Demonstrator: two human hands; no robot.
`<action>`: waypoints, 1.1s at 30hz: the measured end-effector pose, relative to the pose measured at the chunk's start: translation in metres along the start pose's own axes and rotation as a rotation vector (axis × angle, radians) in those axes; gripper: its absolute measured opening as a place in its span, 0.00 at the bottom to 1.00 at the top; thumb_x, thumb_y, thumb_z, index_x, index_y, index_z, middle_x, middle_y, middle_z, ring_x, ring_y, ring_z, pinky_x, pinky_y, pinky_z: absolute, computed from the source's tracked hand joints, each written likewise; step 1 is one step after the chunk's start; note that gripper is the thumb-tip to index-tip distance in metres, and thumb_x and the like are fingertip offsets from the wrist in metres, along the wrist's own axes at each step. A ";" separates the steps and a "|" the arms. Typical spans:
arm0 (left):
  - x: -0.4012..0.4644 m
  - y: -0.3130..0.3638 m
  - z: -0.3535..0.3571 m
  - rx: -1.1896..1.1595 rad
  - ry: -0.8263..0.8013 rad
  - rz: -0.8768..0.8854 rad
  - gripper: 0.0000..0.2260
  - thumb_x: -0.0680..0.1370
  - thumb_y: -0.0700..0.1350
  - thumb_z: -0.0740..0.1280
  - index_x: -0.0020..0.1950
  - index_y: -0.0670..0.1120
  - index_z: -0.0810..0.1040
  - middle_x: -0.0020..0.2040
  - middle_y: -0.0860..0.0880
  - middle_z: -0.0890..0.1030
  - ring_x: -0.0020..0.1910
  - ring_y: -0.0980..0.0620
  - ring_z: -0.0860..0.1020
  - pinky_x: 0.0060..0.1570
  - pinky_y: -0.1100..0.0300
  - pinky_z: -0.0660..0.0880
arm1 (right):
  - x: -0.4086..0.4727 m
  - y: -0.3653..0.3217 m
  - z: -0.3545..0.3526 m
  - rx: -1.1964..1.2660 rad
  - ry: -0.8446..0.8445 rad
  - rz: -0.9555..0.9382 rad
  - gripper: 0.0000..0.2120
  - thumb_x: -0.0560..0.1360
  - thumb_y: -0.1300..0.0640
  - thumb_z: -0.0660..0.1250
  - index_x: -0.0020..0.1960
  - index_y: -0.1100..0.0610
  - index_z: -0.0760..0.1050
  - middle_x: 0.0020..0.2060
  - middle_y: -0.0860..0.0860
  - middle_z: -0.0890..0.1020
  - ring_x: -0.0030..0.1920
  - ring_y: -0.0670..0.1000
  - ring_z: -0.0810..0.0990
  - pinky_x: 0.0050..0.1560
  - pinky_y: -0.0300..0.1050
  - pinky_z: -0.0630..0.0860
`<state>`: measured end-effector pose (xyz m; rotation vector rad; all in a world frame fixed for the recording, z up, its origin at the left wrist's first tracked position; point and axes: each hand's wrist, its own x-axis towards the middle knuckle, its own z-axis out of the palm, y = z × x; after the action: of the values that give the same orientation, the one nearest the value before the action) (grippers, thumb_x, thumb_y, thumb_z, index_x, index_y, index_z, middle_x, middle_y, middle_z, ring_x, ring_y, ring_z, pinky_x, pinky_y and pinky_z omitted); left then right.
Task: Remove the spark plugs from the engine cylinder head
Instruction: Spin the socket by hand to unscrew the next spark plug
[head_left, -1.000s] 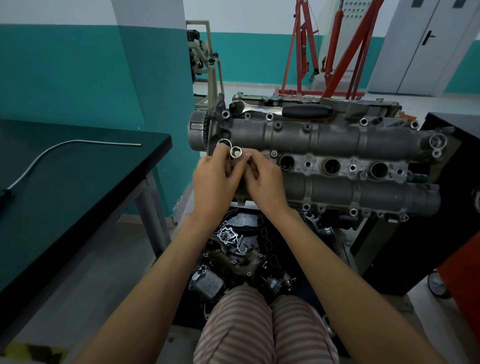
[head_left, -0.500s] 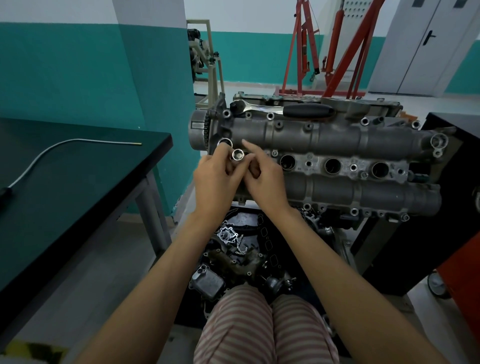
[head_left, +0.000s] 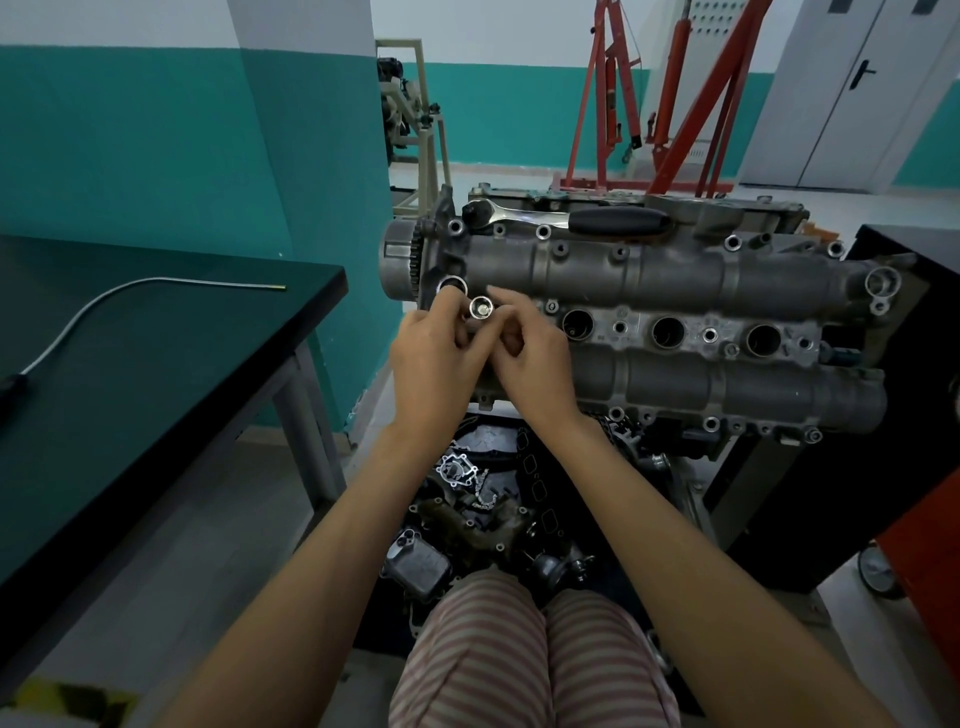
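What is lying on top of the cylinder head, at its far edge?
A ratchet with a black handle lies along the far edge of the cylinder head. What is beneath the ratchet is covered.

I'm in a car workshop: an engine (head_left: 670, 317) on a stand before me, a ratchet (head_left: 566, 219) lying on it, a red engine hoist (head_left: 670, 98) behind, loose engine parts (head_left: 467, 514) below.

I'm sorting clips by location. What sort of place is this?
Most likely an auto repair or training workshop. An engine cylinder head sits on a stand with a ratchet wrench lying on top, a red engine hoist stands behind, and loose engine parts lie below.
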<state>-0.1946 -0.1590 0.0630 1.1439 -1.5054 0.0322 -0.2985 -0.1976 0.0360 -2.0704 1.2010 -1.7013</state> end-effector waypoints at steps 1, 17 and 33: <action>0.000 0.001 0.001 -0.003 0.002 0.001 0.14 0.74 0.50 0.70 0.38 0.46 0.68 0.27 0.58 0.65 0.29 0.60 0.64 0.34 0.73 0.62 | 0.000 0.000 0.000 0.011 0.007 0.031 0.12 0.73 0.56 0.67 0.56 0.53 0.74 0.33 0.39 0.74 0.32 0.38 0.72 0.35 0.33 0.68; 0.004 0.002 0.002 0.016 -0.020 -0.008 0.15 0.73 0.51 0.71 0.38 0.46 0.68 0.26 0.57 0.67 0.26 0.59 0.66 0.29 0.64 0.60 | 0.005 -0.005 -0.002 0.024 0.002 0.072 0.05 0.72 0.59 0.68 0.45 0.53 0.74 0.36 0.45 0.77 0.38 0.45 0.76 0.39 0.41 0.73; 0.031 0.020 -0.014 0.396 -0.220 0.061 0.20 0.78 0.56 0.62 0.33 0.44 0.65 0.29 0.46 0.71 0.32 0.40 0.73 0.30 0.54 0.63 | -0.005 -0.035 -0.035 0.111 0.124 0.275 0.09 0.78 0.62 0.56 0.46 0.59 0.74 0.33 0.50 0.77 0.27 0.39 0.71 0.31 0.33 0.67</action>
<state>-0.1917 -0.1598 0.1025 1.4517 -1.7801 0.2628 -0.3140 -0.1605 0.0649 -1.6701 1.3236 -1.7414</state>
